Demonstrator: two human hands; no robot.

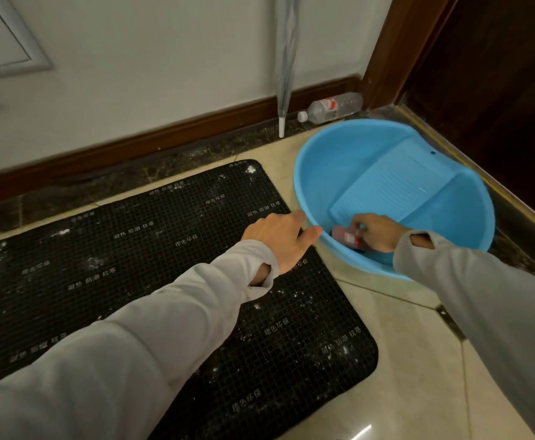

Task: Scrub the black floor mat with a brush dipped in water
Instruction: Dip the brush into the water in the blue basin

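While right hand (375, 233) grips brush (345, 237) in basin (310, 198) at 2 o'clock, left hand (279, 239) hovers open; mat (164, 281) looks unscrubbed.

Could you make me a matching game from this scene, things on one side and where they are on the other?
Things:
1. mat
2. brush
3. bottle
4. umbrella

Places:
A. lying on its side by the skirting
B. inside the blue basin, held by the right hand
C. leaning upright against the wall
D. flat on the floor, under the left hand

Pairs: 1-D, 2-B, 3-A, 4-C
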